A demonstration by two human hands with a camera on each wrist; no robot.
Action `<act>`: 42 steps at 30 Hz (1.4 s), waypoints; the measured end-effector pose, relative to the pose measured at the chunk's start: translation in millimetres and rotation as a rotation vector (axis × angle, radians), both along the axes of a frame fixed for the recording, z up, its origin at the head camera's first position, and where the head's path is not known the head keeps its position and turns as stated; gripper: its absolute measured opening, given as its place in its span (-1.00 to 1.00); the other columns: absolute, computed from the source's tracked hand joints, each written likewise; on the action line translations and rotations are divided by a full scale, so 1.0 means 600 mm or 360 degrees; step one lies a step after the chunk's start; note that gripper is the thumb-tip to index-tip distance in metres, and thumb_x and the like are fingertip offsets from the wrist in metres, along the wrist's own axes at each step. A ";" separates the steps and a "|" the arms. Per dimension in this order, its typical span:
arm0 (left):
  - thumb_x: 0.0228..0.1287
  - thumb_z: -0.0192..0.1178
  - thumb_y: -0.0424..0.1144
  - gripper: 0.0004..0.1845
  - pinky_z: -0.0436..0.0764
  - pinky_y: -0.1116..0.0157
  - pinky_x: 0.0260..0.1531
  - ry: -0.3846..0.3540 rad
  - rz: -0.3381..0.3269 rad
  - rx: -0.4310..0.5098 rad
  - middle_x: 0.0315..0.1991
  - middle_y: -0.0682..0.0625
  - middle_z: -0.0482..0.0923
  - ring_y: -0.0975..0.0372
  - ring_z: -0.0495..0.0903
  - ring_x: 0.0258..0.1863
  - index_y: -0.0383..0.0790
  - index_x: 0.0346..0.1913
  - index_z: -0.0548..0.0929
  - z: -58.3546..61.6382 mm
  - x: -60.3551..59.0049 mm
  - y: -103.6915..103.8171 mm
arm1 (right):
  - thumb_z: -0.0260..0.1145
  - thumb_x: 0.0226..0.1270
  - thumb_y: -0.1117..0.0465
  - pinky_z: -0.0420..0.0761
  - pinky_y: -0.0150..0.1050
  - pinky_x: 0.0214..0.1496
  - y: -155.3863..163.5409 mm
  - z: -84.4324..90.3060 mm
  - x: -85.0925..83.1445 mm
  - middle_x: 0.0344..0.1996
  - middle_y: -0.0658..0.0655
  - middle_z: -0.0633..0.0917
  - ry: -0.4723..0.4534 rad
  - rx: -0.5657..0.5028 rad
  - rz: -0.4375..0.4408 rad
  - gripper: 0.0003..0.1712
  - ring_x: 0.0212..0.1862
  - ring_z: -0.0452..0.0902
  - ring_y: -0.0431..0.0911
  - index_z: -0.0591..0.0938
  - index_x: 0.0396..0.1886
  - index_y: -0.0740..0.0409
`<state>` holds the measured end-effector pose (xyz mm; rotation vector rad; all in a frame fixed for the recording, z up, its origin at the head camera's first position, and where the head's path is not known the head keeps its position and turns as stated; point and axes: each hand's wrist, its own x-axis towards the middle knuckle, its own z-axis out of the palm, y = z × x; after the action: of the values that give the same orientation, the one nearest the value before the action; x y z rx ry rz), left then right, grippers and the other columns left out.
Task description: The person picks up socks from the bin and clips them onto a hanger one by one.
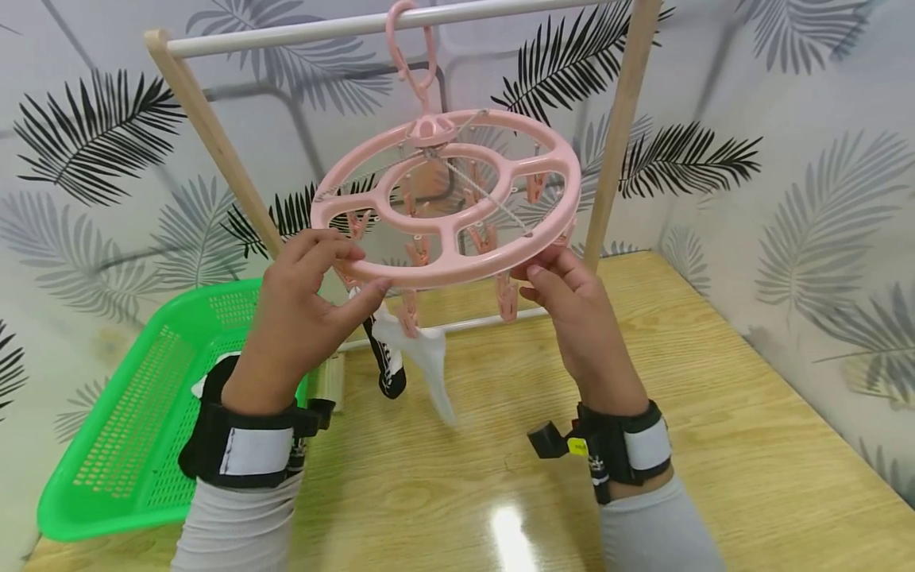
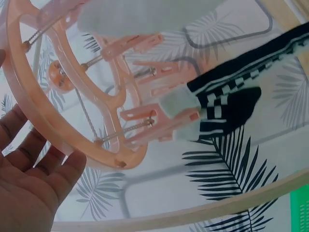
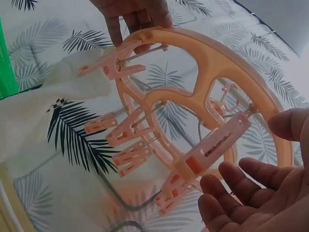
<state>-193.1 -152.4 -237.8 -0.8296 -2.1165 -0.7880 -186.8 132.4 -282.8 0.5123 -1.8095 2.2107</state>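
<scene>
Both hands — left hand, right hand — grip the pink peg hanger; keep it level, socks hanging free

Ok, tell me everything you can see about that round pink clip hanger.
The pink clip hanger looks like glossy plastic: an outer ring, an inner ring and spokes between them, with thin chains running up to a hook over the white rail. Pink pegs dangle beneath it. It hangs tilted. The left hand grips the near rim and the right hand holds it from below. A white sock and a black patterned sock are clipped on.
</scene>
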 end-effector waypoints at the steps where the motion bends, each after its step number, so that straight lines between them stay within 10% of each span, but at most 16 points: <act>1: 0.05 0.50 -0.31 -0.68 0.51 0.08 -0.12 -0.0003 -0.0006 -0.0001 -0.11 -0.21 0.57 0.01 0.50 -0.08 -0.43 -0.21 0.65 0.000 -0.001 -0.003 | 0.05 0.53 0.31 0.40 -0.02 0.20 -0.001 -0.002 -0.002 -0.03 0.10 0.57 -0.0001 0.0004 0.0043 -0.68 0.12 0.44 0.05 0.46 0.20 0.28; 23: 0.09 0.45 -0.26 -0.70 0.49 0.07 0.02 -0.0083 -0.0146 -0.0068 -0.04 -0.18 0.59 0.06 0.52 0.03 -0.38 -0.18 0.67 0.003 -0.019 -0.040 | 0.12 0.48 0.36 0.52 -0.25 -0.17 -0.033 -0.013 -0.005 -0.37 0.15 0.50 0.0036 0.0205 0.0288 -0.81 -0.25 0.50 -0.04 0.50 -0.04 0.43; 42: 0.10 0.47 -0.33 -0.64 0.44 0.02 0.22 -0.0049 -0.0025 -0.0057 0.10 -0.18 0.58 0.02 0.47 0.23 -0.41 -0.06 0.67 -0.010 -0.029 -0.044 | 0.28 0.42 0.34 0.60 -0.24 -0.19 -0.030 -0.011 -0.002 -0.20 0.25 0.55 0.0042 0.0448 0.0408 -0.73 -0.24 0.52 0.08 0.48 0.03 0.32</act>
<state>-210.3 -178.6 -243.6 -0.8591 -2.1592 -0.7780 -188.2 114.4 -289.3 0.8698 -2.1605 2.0951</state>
